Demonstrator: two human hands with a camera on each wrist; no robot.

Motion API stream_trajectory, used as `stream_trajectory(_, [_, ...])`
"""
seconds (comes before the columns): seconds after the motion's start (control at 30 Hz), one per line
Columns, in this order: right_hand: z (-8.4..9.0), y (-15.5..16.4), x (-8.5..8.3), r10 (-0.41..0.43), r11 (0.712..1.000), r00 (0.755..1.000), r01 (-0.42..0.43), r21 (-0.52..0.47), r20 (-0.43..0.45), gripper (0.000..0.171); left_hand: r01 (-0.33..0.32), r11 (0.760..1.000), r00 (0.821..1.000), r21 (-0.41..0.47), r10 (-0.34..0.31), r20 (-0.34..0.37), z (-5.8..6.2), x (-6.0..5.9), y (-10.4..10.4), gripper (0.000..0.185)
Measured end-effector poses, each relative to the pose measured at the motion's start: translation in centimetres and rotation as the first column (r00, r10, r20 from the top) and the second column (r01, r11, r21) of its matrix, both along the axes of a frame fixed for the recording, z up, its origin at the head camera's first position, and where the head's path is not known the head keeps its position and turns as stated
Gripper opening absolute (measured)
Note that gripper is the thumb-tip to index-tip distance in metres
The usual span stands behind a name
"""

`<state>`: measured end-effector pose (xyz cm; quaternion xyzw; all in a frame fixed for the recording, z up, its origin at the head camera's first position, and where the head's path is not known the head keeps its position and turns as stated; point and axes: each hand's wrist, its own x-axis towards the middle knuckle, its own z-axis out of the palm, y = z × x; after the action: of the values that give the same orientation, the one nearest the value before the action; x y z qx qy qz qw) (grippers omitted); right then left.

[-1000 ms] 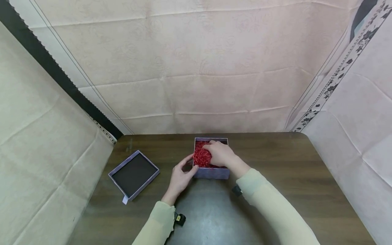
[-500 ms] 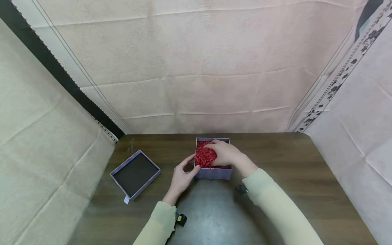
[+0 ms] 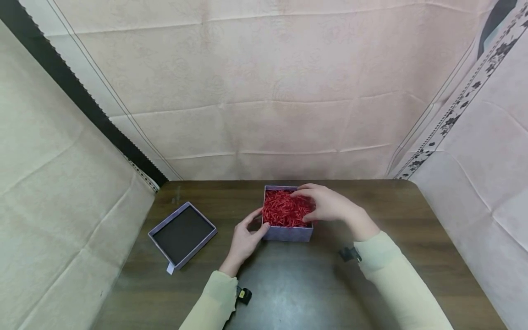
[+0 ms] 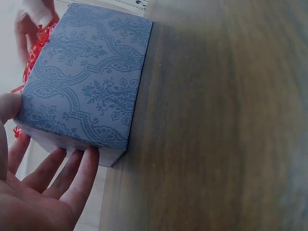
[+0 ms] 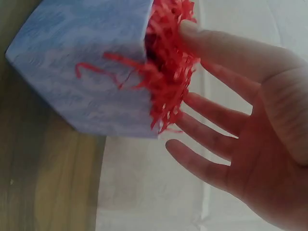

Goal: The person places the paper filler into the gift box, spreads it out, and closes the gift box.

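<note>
A lavender patterned gift box (image 3: 287,234) stands near the back edge of the table, its open top full of red shredded paper (image 3: 284,208). My left hand (image 3: 243,240) holds the box at its near left corner. In the left wrist view its fingers (image 4: 79,178) lie along the side wall, with the thumb at the rim. Over the right part of the box, my right hand (image 3: 330,206) touches the shredded paper with spread, lightly bent fingers. In the right wrist view, a few strands hang over the box's rim beside the thumb (image 5: 192,31).
To the left lies the box lid (image 3: 181,236), dark inside facing up, with a small pale tab (image 3: 170,268) at its near corner. Pale cloth (image 3: 288,91) hangs behind the brown wooden table (image 3: 280,293) and along both sides.
My right hand has lifted out of the box and moved right. The red paper, earlier bunched at the left, now spreads across the whole opening. My left hand stays on the corner.
</note>
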<state>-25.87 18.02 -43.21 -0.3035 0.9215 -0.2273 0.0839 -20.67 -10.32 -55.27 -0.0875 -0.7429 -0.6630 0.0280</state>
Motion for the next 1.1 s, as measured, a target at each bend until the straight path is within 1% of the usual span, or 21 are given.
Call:
stream_trajectory(0.07, [-0.3,0.2,0.0,0.008,1.000,1.000,-0.007,0.024,-0.010,0.071,-0.004,1.000,1.000,-0.010,0.004,-0.003,-0.6,-0.3,-0.2,0.053])
stream_trajectory(0.17, [-0.8,0.0,-0.1,0.030,0.997,0.997,-0.025,0.076,-0.069,0.068,-0.004,1.000,1.000,-0.015,0.004,-0.010,-0.7,-0.2,-0.4,0.053])
stream_trajectory(0.23, [-1.1,-0.3,-0.2,0.040,0.995,0.994,-0.030,0.094,-0.106,0.064,-0.001,1.000,1.000,-0.022,0.000,-0.010,-0.7,-0.2,-0.5,0.052])
stream_trajectory(0.37, [-1.5,-1.0,-0.6,0.051,0.995,0.987,-0.037,0.095,-0.151,0.054,0.006,0.999,1.000,-0.041,-0.006,-0.002,-0.8,-0.3,-0.5,0.052])
stream_trajectory(0.5, [-1.8,-1.9,-1.1,0.045,0.996,0.989,-0.033,0.081,-0.140,0.049,0.010,0.999,1.000,-0.050,-0.010,0.002,-0.8,-0.3,-0.5,0.052])
stream_trajectory(0.63, [-2.2,-2.9,-1.6,0.037,0.997,0.994,-0.030,0.067,-0.106,0.044,0.011,0.998,1.000,-0.056,-0.010,0.019,-0.8,-0.2,-0.5,0.053])
stream_trajectory(0.83, [-3.2,-4.4,-2.3,0.028,0.997,0.996,-0.023,0.068,-0.083,0.042,0.017,0.998,1.000,-0.059,-0.016,0.017,-0.9,-0.2,-0.5,0.054])
stream_trajectory(1.1, [-4.8,-5.7,-2.6,0.005,0.991,0.997,0.006,0.137,-0.078,0.049,0.014,0.999,1.000,-0.039,-0.013,0.016,-0.9,-0.1,-0.5,0.053])
